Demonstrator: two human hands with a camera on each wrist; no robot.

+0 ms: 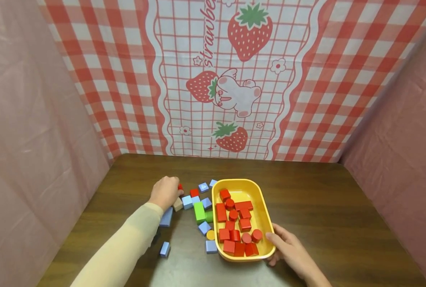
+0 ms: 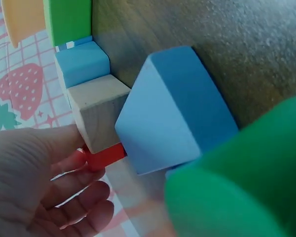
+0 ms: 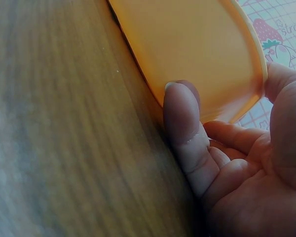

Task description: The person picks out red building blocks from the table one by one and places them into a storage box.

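Observation:
My left hand is at the far left of a cluster of blocks, pinching a small red block between thumb and fingertips. Right beside that block are a plain wooden block and a larger blue block. With my right hand I grip the near right corner of a yellow tray, thumb over the rim and fingers against the outer wall. Inside the tray lie several red blocks, both cubes and cylinders.
Left of the tray lie light blue blocks, a green block, another red block and a yellow round piece. A single blue block sits nearer me. Behind the wooden table hangs a strawberry-print cloth.

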